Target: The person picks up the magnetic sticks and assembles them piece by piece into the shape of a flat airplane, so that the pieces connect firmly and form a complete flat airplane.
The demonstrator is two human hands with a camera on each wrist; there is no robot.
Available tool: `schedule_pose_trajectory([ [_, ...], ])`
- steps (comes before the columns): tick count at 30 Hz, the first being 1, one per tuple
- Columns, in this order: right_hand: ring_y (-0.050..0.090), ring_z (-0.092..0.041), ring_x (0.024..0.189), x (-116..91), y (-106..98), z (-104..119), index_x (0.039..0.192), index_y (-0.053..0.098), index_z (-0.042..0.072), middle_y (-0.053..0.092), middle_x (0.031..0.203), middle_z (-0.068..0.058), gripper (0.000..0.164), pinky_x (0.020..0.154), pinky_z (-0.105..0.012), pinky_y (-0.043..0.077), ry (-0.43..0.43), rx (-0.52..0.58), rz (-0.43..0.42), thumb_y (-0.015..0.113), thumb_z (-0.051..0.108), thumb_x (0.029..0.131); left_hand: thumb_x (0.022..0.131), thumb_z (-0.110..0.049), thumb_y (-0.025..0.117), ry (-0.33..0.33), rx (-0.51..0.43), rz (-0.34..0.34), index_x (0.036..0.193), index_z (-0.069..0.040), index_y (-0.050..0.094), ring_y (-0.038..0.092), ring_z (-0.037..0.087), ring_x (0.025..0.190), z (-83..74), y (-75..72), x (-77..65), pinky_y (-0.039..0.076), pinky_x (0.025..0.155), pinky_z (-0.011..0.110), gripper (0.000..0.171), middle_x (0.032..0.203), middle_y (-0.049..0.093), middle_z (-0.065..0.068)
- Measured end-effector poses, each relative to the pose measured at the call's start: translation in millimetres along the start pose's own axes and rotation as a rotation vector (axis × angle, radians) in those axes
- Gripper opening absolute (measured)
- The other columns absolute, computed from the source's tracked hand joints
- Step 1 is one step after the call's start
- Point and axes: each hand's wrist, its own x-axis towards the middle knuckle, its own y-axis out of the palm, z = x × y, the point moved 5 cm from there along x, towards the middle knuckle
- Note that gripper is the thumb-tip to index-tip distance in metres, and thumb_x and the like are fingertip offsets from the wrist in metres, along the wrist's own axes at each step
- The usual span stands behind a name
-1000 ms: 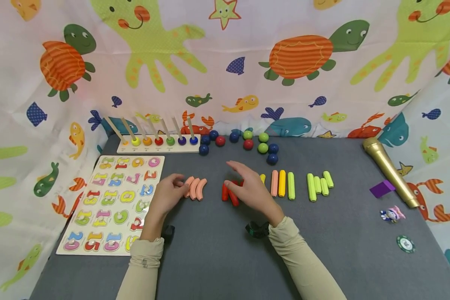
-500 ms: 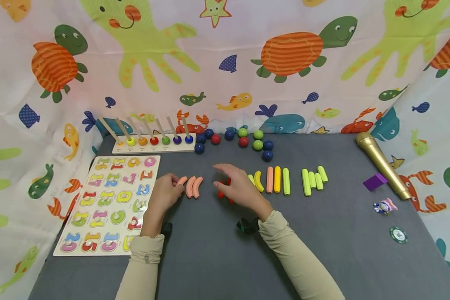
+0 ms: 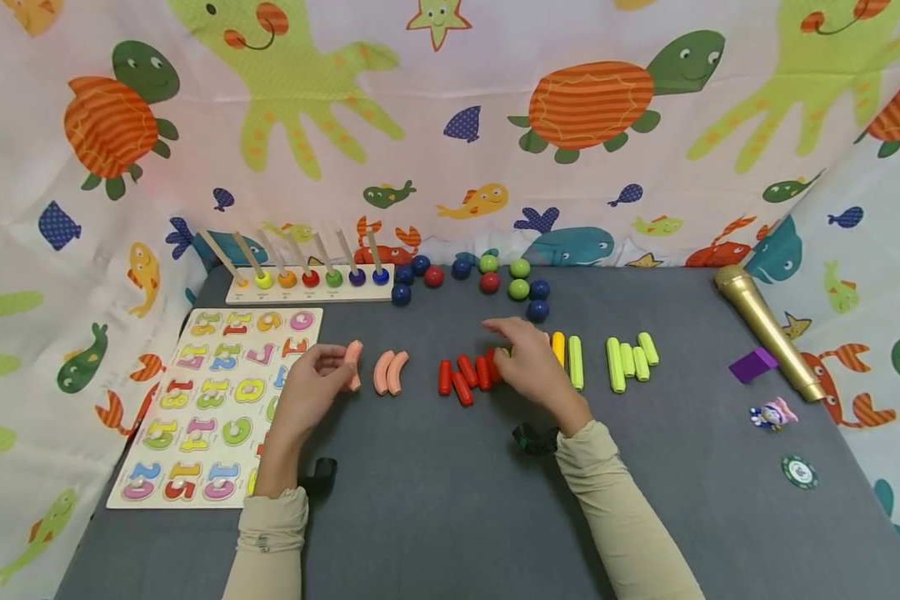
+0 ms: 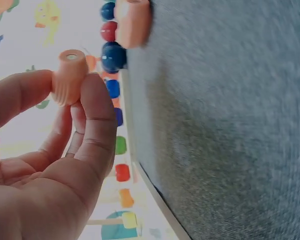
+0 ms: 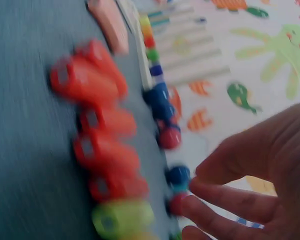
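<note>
My left hand [image 3: 307, 396] pinches a curved salmon-pink stick [image 3: 353, 364] between thumb and fingers, near the number board's right edge. In the left wrist view, this stick [image 4: 69, 82] has a small round pale inset in its end and appears raised off the table. Two similar pink sticks [image 3: 397, 373] lie side by side just to its right. Farther right, several short red sticks [image 3: 462, 388] lie in a loose row. My right hand [image 3: 536, 367] hovers at that row's right end, fingers loosely bent, partly covering yellow and green sticks. Nothing shows in its grasp in the right wrist view.
A number puzzle board [image 3: 217, 492] lies at left, with a pegged counting rack [image 3: 307, 296] behind it. Several balls [image 3: 489, 283] sit along the back. Green sticks [image 3: 616, 367], a gold microphone [image 3: 772, 333], a purple block [image 3: 753, 365], a figurine [image 3: 772, 413] and a chip [image 3: 799, 472] are at right.
My left hand has taken the leftmost pink stick away from the other two, turning it more upright. My right hand first shifted left over the red sticks, then right, uncovering most of them.
</note>
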Motion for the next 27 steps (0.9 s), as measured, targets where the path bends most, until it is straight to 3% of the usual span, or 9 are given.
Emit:
schedule_pose_trajectory([
  [4,0.05,-0.046,0.135,-6,-16,-14,0.144,0.063,-0.001,0.061,0.144,-0.022,0.054,0.112,-0.063,0.036,0.016,-0.096,0.074,0.06,-0.007,0.091,0.105,-0.017,0.069,0.003,-0.078,0.008,0.138,0.003,0.059,0.063,0.028,0.104,-3.4,-1.6,-4.9,0.058,0.087,0.031,0.04,0.125,0.063,0.02],
  [9,0.043,-0.053,0.14,-13,-24,-23,0.15,0.058,0.0,0.056,0.148,-0.026,0.063,0.115,-0.069,0.032,-0.055,-0.236,0.186,0.07,-0.001,0.088,0.105,-0.016,0.069,0.023,-0.104,0.013,0.138,0.003,0.059,0.063,0.029,0.106,-3.2,-1.6,-7.7,0.056,0.085,0.026,0.04,0.125,0.063,0.021],
  [14,0.044,-0.05,0.14,-15,-21,-17,0.148,0.06,-0.001,0.058,0.146,-0.024,0.062,0.116,-0.067,0.032,-0.114,-0.248,0.191,0.078,0.007,0.089,0.105,-0.016,0.07,0.045,-0.134,0.021,0.138,0.003,0.059,0.063,0.028,0.105,-3.8,1.1,-8.6,0.057,0.087,0.029,0.04,0.124,0.063,0.02],
  [21,0.046,-0.038,0.143,-1,13,15,0.149,0.061,0.004,0.056,0.152,-0.016,0.056,0.118,-0.059,0.035,-0.162,-0.13,0.219,0.078,0.015,0.097,0.105,-0.016,0.07,0.03,-0.165,-0.002,0.137,0.003,0.059,0.063,0.023,0.103,3.1,2.6,-7.1,0.055,0.086,0.026,0.039,0.122,0.064,0.02],
  [27,0.048,-0.035,0.144,12,51,45,0.148,0.063,0.006,0.056,0.153,-0.015,0.052,0.119,-0.055,0.036,-0.289,-0.138,0.301,0.077,0.014,0.099,0.104,-0.013,0.071,0.014,-0.189,0.004,0.134,0.001,0.059,0.068,0.019,0.092,13.1,7.1,-6.8,0.054,0.083,0.026,0.035,0.117,0.071,0.02],
])
